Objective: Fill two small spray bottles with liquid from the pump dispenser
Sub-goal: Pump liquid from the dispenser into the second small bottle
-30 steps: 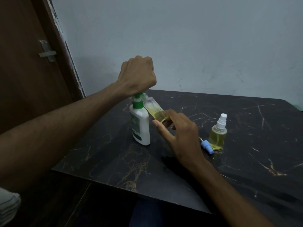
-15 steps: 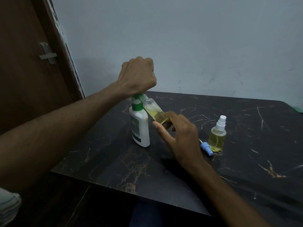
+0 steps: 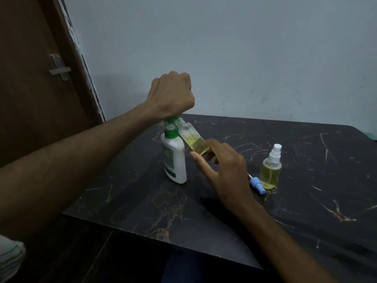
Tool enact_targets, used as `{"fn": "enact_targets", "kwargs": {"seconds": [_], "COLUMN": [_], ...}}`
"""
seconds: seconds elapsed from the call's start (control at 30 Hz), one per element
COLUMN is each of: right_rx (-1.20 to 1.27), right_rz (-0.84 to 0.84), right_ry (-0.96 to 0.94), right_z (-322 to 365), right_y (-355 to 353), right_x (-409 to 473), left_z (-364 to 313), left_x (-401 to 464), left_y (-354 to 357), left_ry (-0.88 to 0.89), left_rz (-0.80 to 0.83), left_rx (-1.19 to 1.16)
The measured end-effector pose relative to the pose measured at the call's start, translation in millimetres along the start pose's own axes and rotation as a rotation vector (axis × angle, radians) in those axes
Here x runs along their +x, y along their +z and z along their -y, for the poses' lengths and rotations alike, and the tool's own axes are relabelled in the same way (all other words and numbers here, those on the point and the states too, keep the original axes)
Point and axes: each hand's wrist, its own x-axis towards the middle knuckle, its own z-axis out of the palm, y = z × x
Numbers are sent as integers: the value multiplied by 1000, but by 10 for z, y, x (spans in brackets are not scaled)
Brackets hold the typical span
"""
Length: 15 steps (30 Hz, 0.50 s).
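Far left: brown wooden door (image 3: 30, 88) with a metal latch (image 3: 59, 68), meeting a pale blue-grey wall (image 3: 244, 48). Below, a black marble-patterned table (image 3: 204, 211), gold and white veins across its top. Left hand (image 3: 172, 97) clenched in a fist, pressing down on the green pump of the white pump dispenser (image 3: 174, 158), upright on the table. Tilted against its nozzle, an open spray bottle (image 3: 194, 140), partly filled with yellow liquid, pinched at its base by the right hand (image 3: 226, 170). Further right, a loose blue sprayer cap (image 3: 257, 184) lying just beside a filled, white-capped spray bottle (image 3: 270, 170), standing upright.
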Motion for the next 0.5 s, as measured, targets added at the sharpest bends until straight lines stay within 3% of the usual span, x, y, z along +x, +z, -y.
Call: {"fn": "enact_targets", "kwargs": {"seconds": [0.5], "right_rx": [-14], "right_rz": [13], "right_ry": [4], "right_z": [8], "right_y": [1], "right_x": [2], "left_z": [-13], "left_x": [-38], "left_y": [12], "left_ry": [-19], "left_rz": [12], "left_rx": [27]}}
